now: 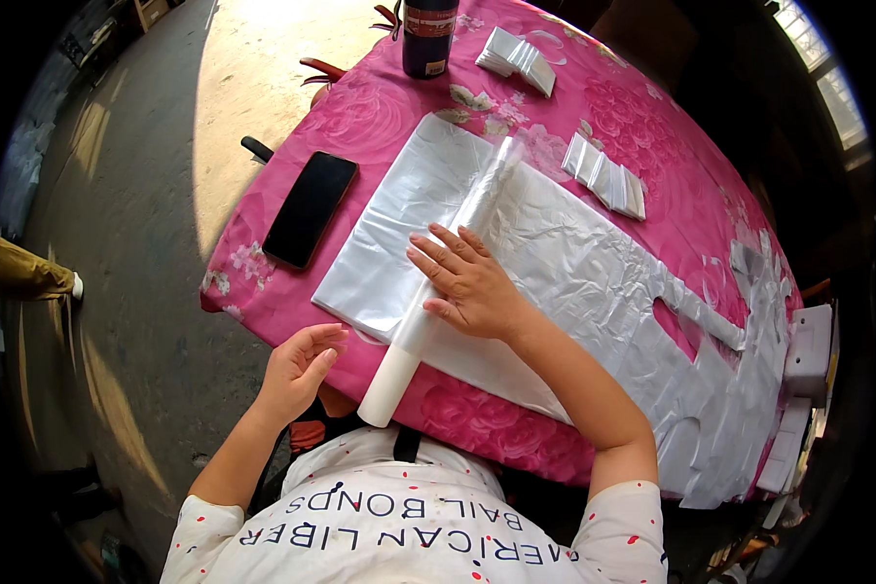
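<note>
A stack of thin white plastic carrier bags (574, 282) lies flat across the table, with cut-out handles towards the right. A white tube (387, 387) rests slantwise over the stack, and its near end juts past the table's front edge. Bag film seems to cover its upper length. My right hand (469, 284) lies on the tube, palm down with the fingers spread. To the left of the tube's near end, my left hand (300, 370) hovers by the table edge. It holds nothing, and its thumb stands apart from the fingers.
A pink flowered cloth (360, 107) covers the table. On it are a black phone (310, 209), a dark bottle (428, 39) and two folded plastic bundles (516, 60) (603, 175). White boxes (808, 355) stand at the right edge. Another person's trouser leg (34, 271) shows far left.
</note>
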